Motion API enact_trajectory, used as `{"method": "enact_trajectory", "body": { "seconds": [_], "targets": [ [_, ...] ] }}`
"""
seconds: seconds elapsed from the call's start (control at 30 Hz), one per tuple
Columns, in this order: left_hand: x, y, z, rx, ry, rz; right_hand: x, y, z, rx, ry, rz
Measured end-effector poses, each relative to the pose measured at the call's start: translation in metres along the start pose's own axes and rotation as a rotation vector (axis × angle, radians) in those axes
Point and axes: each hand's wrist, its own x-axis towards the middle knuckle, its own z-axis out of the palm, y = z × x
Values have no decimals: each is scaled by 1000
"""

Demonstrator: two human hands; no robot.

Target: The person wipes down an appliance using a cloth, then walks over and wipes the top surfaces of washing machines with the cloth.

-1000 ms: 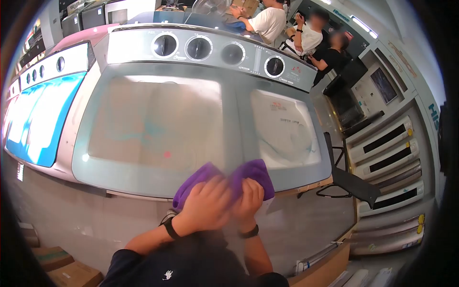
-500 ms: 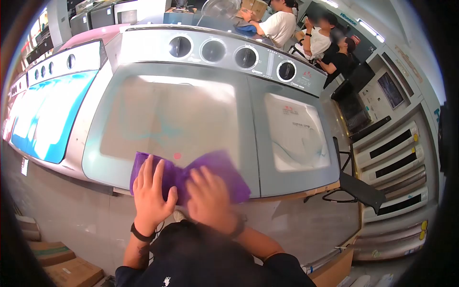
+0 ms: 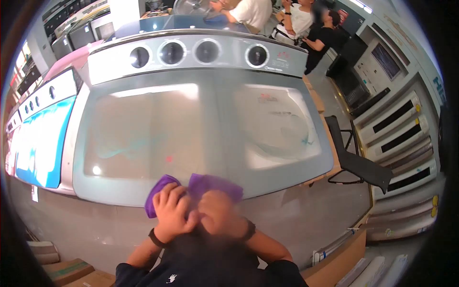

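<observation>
A purple cloth (image 3: 216,184) is bunched at the front edge of a grey twin-tub washing machine (image 3: 215,119). My left hand (image 3: 173,213) has its fingers curled over the cloth's left part. My right hand (image 3: 221,215), slightly blurred, is closed on the right part, close beside the left hand. The cloth's middle is pinched narrow between the two hands, and its lower folds are hidden by them. Behind the hands lie the machine's two clear-windowed lids, both down. A small red spot (image 3: 169,159) shows on the left lid.
Along the machine's back runs a panel with several dark knobs (image 3: 172,53). A washing machine with a blue lid (image 3: 45,143) stands at left. A black chair (image 3: 361,165) is at right, before several white air conditioner units (image 3: 394,117). People (image 3: 320,40) are at the back, near a fan (image 3: 191,6).
Both hands have drawn the cloth back to the machine's front edge. My left fingers have curled from nearly flat to gripping. The view has shifted right.
</observation>
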Motion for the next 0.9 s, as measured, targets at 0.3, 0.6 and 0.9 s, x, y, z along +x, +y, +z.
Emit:
{"method": "enact_trajectory", "body": {
  "seconds": [0.3,0.6,0.9],
  "targets": [
    [68,115,83,-472,-198,149,-59,56,-154,339,183,248],
    [115,207,167,-644,-240,111,-107,113,-244,528,474,287],
    [140,280,226,-510,-123,170,-139,153,-310,404,586,241]
  ]
}}
